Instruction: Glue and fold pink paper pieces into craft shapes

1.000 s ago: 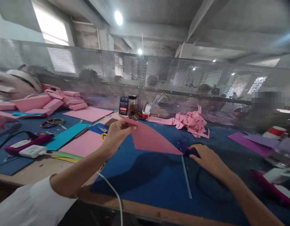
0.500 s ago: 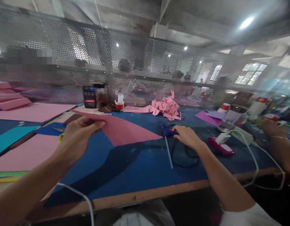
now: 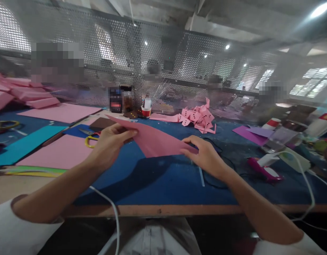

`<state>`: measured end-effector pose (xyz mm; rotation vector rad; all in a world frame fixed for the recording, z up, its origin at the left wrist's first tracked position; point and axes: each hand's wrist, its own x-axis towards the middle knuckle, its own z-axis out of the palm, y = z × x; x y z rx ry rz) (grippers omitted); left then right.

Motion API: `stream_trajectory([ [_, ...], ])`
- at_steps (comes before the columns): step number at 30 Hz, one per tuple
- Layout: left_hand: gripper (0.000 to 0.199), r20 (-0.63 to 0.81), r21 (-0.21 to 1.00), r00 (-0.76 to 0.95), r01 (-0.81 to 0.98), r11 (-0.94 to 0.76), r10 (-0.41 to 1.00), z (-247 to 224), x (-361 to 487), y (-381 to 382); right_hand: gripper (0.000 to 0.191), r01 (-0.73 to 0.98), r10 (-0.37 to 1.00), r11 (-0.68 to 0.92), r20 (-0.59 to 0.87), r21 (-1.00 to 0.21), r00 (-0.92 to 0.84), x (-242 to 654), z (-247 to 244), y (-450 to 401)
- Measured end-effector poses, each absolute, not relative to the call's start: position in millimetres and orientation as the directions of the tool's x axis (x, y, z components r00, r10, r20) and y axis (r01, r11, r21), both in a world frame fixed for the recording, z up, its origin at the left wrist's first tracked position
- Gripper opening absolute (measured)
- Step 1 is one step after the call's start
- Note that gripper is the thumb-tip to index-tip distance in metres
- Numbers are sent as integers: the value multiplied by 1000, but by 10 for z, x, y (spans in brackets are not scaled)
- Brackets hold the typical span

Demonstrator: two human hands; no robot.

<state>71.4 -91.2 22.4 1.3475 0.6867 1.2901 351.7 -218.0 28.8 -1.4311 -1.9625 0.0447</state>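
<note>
A sheet of pink paper (image 3: 155, 140) is held bent above the blue tabletop. My left hand (image 3: 112, 145) pinches its left part between thumb and fingers. At the sheet's right corner, my right hand (image 3: 203, 154) has its thumb and fingers closed around the edge. Behind and under that hand, the hot glue gun is hidden; only its translucent glue stick (image 3: 202, 177) and black cord (image 3: 219, 186) show. Yellow-handled scissors (image 3: 91, 141) lie just beyond my left wrist, on blue and pink paper.
Folded pink paper pieces with black dots (image 3: 198, 118) lie at the back, before a perforated metal screen (image 3: 174, 53). On the left are a turquoise sheet (image 3: 30, 145) and pink sheets. A magenta device (image 3: 264, 170) with white cables sits right. A phone (image 3: 115, 101) stands behind.
My right hand has left the glue gun and moved to the paper's right corner, taking hold of it. The left hand keeps its pinch. The whole view has shifted.
</note>
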Motion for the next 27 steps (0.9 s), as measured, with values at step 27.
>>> stream_trajectory([
  [27, 27, 273, 97, 890, 352, -931, 365, -212, 189, -1369, 17, 816, 744, 578, 399, 19, -536, 3336, -76, -2440],
])
